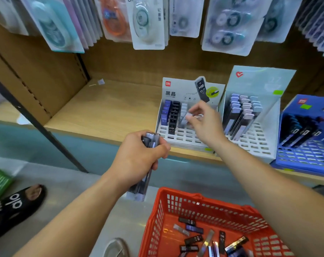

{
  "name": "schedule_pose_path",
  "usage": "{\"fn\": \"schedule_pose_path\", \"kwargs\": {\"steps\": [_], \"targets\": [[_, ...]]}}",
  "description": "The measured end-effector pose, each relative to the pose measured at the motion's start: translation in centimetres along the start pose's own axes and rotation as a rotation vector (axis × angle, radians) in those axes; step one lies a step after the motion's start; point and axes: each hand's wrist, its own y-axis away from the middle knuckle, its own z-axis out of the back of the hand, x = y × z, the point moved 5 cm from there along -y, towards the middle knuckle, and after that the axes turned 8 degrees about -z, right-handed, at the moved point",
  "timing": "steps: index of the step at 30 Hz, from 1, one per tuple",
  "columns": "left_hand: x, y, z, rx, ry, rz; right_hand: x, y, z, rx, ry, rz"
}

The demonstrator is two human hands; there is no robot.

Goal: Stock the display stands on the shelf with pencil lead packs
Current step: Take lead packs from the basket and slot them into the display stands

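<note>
Over the white display stand (177,139) on the shelf (111,108), your right hand (203,125) pinches 1 pale pencil lead pack (184,120), grip narrow. Your left hand (139,156) holds a bundle of packs (140,188) in a tight grip just before the shelf edge. More loose packs (192,239) lie in the red basket (163,210) below.

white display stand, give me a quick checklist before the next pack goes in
1. Grip: right hand pinches a pale pack over the white stand: ok.
2. Seating: that pack down in a slot: cannot tell, blurred.
3. Room: front slots free: ok.
4. Supply: left hand grips spare packs: ok.
5. Reserve: red basket holds loose packs: ok.
</note>
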Motion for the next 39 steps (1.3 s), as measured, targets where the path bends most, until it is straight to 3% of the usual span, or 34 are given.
{"fn": "schedule_pose_path", "kwargs": {"steps": [8,15,20,26,34,39], "targets": [[0.1,-0.2,-0.1,-0.018,0.013,-0.010,0.4,-0.4,-0.6,0.063,0.170,0.113],[0.1,-0.3,-0.3,-0.048,0.043,-0.020,0.1,0.4,-0.9,0.084,0.215,0.038],[-0.7,-0.6,-1.4,-0.081,0.138,-0.029,3.3,4.7,2.3,0.131,0.042,-0.020],[-3.0,0.0,-6.4,-0.090,0.270,-0.069,5.4,15.4,7.0,0.491,-0.293,-0.251],[-5.4,2.7,-11.9,-0.073,0.267,-0.129,3.4,18.9,11.1,0.393,-0.296,-0.325],[-5.2,2.9,-12.2,-0.069,0.054,-0.178,2.0,19.0,11.5,0.426,-0.228,-0.308]]}}
